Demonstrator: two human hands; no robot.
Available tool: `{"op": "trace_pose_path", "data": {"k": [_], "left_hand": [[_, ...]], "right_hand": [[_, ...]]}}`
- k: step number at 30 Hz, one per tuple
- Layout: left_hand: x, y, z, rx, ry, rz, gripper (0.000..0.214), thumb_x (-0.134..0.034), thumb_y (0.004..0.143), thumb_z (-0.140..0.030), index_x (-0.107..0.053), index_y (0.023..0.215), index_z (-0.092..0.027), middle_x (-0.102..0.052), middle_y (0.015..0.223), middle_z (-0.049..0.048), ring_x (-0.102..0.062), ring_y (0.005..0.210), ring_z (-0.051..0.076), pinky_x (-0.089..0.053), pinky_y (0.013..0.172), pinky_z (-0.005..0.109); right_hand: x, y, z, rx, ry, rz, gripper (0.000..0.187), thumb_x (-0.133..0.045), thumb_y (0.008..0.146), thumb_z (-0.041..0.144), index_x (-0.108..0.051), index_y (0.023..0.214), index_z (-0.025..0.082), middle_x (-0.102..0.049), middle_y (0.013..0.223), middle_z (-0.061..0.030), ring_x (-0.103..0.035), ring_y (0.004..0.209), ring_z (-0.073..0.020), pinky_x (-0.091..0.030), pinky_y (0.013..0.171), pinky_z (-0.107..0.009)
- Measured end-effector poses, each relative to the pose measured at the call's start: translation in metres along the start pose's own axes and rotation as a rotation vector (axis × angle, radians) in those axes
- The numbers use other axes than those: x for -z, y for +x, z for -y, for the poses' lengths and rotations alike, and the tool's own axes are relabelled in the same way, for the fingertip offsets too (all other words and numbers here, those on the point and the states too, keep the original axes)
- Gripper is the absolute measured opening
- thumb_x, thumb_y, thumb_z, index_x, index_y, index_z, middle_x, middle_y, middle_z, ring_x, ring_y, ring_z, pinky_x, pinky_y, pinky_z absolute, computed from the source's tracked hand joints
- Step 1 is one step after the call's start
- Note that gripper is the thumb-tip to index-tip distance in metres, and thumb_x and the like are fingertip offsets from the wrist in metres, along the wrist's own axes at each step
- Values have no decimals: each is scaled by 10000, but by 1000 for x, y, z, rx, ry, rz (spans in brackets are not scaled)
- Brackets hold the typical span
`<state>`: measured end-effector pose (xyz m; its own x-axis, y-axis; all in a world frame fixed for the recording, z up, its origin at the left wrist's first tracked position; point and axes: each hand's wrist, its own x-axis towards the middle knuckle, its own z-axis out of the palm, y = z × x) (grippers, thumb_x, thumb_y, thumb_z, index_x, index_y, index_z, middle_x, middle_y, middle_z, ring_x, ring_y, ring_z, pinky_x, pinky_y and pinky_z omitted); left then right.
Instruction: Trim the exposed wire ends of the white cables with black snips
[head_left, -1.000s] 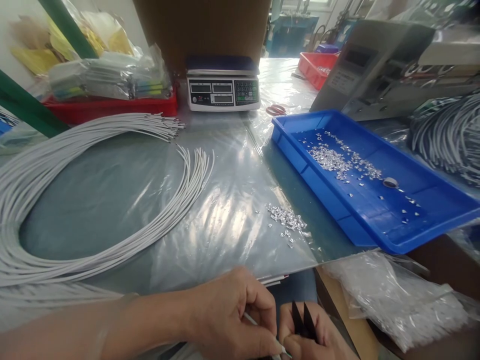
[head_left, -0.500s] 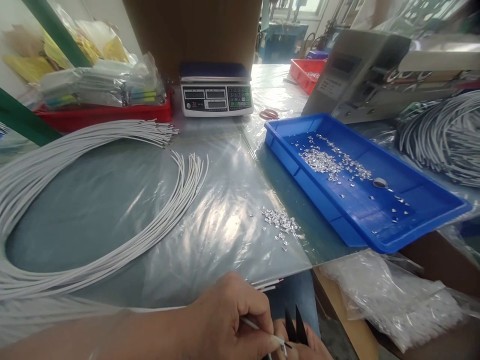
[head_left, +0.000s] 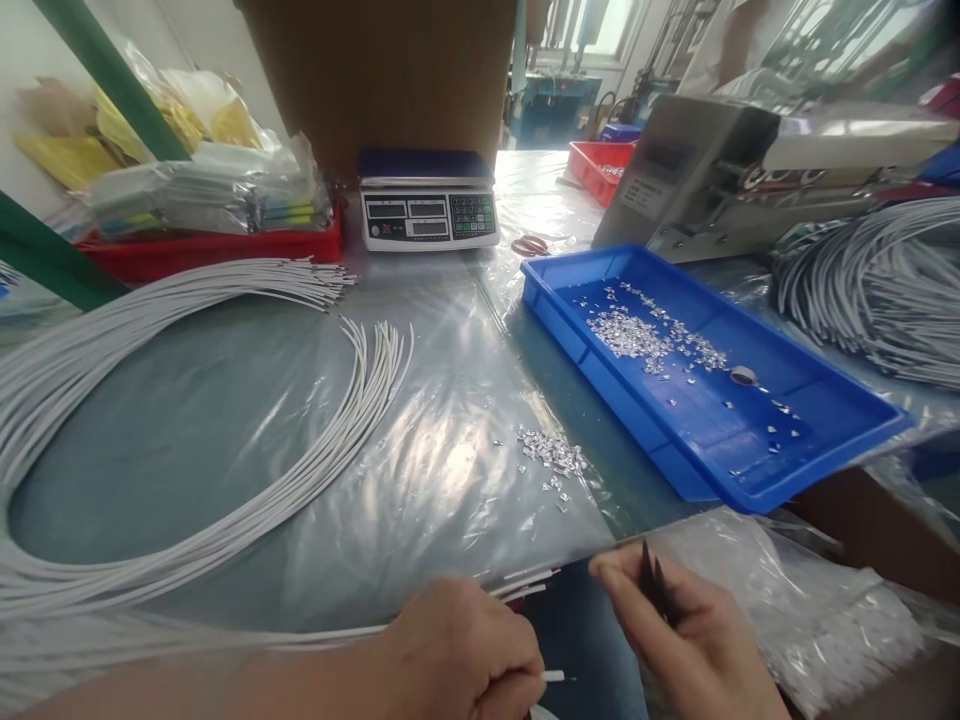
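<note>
- Coil of thin white sheathed wires (head_left: 187, 470) lies flat on the clear plastic table cover (head_left: 450, 440), filling the 9 o'clock side of the view; its loose ends fan out toward 12 o'clock.
- Red plastic tray piled with clear-bagged goods (head_left: 210, 215) sits at 11 o'clock, behind the coil.
- White digital bench scale with dark blue pan (head_left: 427, 200) stands at 12 o'clock, just in front of a brown cardboard box (head_left: 382, 70).
- Left hand (head_left: 461, 655) at 6 o'clock, fingers curled closed, pinching a single white wire end (head_left: 553, 677); the short bare tip pokes out toward 3 o'clock. The wire runs back toward 9 o'clock, to the coil.
- Small heap of shiny metal terminals (head_left: 551, 455) on the cover, just above the hands at centre, near the tray's front edge.
- Right hand (head_left: 682, 630) at 5 o'clock, loosely closed round small black-bladed snips (head_left: 654, 585); blades point toward 12 o'clock, close together. The two hands are apart, not touching.
- Shallow blue plastic tray (head_left: 825, 440) at 2 o'clock, holding more scattered shiny metal terminals (head_left: 637, 335).
- Grey metal bench machine (head_left: 690, 170) at 1 o'clock, behind the blue tray.
- Crumpled clear plastic bag (head_left: 795, 600) at 4 o'clock, just beside the right hand.
- Second bundle of white wires (head_left: 877, 290) at 3 o'clock.
</note>
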<state>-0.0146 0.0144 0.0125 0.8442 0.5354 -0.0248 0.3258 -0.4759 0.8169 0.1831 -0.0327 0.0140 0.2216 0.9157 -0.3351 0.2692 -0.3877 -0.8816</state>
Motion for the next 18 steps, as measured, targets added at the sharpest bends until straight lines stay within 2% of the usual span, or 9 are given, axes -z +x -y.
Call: {"op": "trace_pose_path", "data": {"k": [2, 3, 6, 7, 9, 13, 15, 18], "left_hand": [[-12, -2, 8, -93, 227, 9, 169, -521, 793, -119, -569, 637, -164, -604, 577, -13, -507, 490, 86, -340, 476, 191], [-20, -2, 13, -125, 345, 37, 167, -548, 769, -125, -537, 609, -171, -586, 552, -23, -489, 455, 90, -305, 428, 209], [-43, -4, 32, -278, 642, 21, 257, -671, 711, -253, -472, 563, -182, -540, 486, -48, -484, 387, 110, -202, 335, 255], [-50, -4, 37, -315, 709, -21, 300, -682, 716, -316, -462, 559, -185, -527, 473, -50, -487, 379, 118, -185, 323, 262], [-58, -6, 44, -334, 759, -77, 309, -680, 725, -307, -460, 548, -181, -518, 460, -39, -479, 365, 129, -171, 319, 270], [-55, -9, 39, -397, 804, -195, 219, -559, 800, -137, -497, 593, -167, -520, 498, -8, -487, 416, 139, -241, 359, 271], [-49, -11, 32, -427, 816, -277, 200, -470, 832, -67, -539, 665, -152, -508, 511, -2, -490, 441, 145, -263, 376, 273], [-42, -14, 24, -448, 795, -449, 234, -387, 873, -37, -591, 796, -124, -567, 585, 18, -555, 535, 151, -374, 446, 259]], "right_hand": [[2, 18, 5, 157, -228, -43, 341, -464, 863, 467, -517, 663, 195, -398, 590, 41, -379, 580, -137, -317, 527, -257], [3, 27, 8, 193, -265, -51, 320, -469, 861, 435, -509, 650, 198, -393, 582, 44, -376, 577, -137, -306, 526, -261], [4, 51, 17, 227, -301, -45, 320, -582, 790, 354, -447, 535, 214, -408, 514, 55, -367, 534, -129, -266, 516, -274], [4, 56, 18, 225, -295, -41, 318, -603, 777, 342, -462, 524, 212, -442, 501, 48, -393, 532, -133, -277, 518, -276], [6, 61, 20, 213, -262, -36, 327, -603, 790, 358, -491, 525, 203, -504, 503, 30, -435, 532, -138, -303, 523, -275], [6, 58, 17, 118, -71, 42, 389, -442, 883, 494, -555, 687, 178, -570, 540, 22, -423, 402, -98, -326, 403, -240], [2, 59, 18, 70, 42, 95, 400, -431, 885, 517, -569, 768, 160, -603, 573, 9, -482, 393, -100, -370, 367, -224], [-7, 71, 26, 45, 172, 120, 354, -501, 883, 460, -593, 797, 129, -652, 631, -30, -627, 533, -131, -497, 480, -232]]}}
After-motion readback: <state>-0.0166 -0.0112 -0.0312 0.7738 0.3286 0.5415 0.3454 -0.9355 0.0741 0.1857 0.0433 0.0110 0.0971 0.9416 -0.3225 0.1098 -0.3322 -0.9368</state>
